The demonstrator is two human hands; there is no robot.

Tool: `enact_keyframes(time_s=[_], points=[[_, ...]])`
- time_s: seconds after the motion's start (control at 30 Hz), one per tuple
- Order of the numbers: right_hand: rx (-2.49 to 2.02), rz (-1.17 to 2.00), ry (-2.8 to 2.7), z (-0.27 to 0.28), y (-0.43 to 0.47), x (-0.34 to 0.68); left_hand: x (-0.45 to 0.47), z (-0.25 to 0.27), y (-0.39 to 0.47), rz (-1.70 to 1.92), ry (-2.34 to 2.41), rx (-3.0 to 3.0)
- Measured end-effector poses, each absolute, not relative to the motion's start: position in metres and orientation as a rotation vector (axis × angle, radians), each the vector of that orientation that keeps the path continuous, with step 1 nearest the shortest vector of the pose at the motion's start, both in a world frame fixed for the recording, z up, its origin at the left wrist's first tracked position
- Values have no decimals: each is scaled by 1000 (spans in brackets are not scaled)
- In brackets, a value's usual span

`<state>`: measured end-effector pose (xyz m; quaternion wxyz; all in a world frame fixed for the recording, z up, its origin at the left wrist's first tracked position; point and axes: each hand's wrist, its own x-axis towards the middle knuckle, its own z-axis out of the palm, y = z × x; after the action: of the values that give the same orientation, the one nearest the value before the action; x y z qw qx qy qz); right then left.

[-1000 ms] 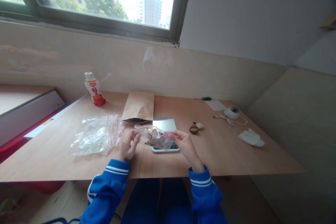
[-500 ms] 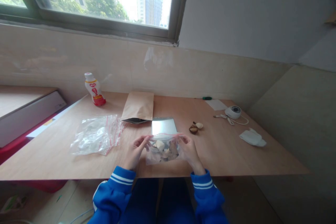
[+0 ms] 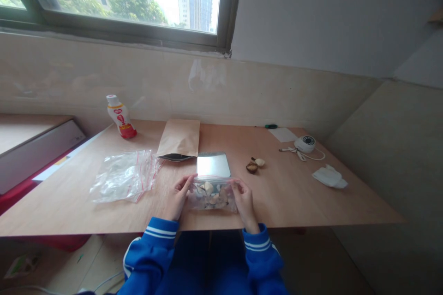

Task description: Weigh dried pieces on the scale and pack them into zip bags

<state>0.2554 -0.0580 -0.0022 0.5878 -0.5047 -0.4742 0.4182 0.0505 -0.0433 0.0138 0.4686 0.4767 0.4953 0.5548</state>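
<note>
Since a second ago, the clear zip bag [image 3: 212, 197] has swung from a slant across the scale [image 3: 213, 164] to a flatter, squarer spread along the scale's near side, and both hands have turned with it.

Well to the left of the scale and beyond it stands a white and red bottle [image 3: 122, 117]. Nearer, also left of the scale, lies a loose heap of clear bags [image 3: 119, 177] with red strips. Close by the scale's far left corner is a brown paper pouch [image 3: 180, 139], its dark mouth gaping.

Just left of the scale's near end, the left hand [image 3: 179, 196] pinches the zip bag's upper left corner between thumb and fingers. The bag hides the scale's near part and holds pale and brownish pieces. Beyond its other end, the right hand [image 3: 244, 197] pinches the upper right corner likewise.

Right of the scale sit a few brown and pale pieces [image 3: 253, 166]. Farther right and beyond it are a green-handled tool [image 3: 272, 126], a white sheet [image 3: 283, 135] and a white corded camera [image 3: 305, 144]; well right of the scale lies a crumpled white cloth or tissue [image 3: 329, 177].
</note>
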Motion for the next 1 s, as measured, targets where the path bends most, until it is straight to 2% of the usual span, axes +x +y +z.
enact_keyframes(time_s=[0.33,0.57,1.0], points=[[-1132,909,-1147,-1,-65,258,48,-8,-38,1428,1091,1047],[-1168,790,-1115,-13,-60,258,47,-4,-41,1431,1095,1092],[-1172,761,-1106,-13,-63,258,47,0,-44,1482,1168,1090]])
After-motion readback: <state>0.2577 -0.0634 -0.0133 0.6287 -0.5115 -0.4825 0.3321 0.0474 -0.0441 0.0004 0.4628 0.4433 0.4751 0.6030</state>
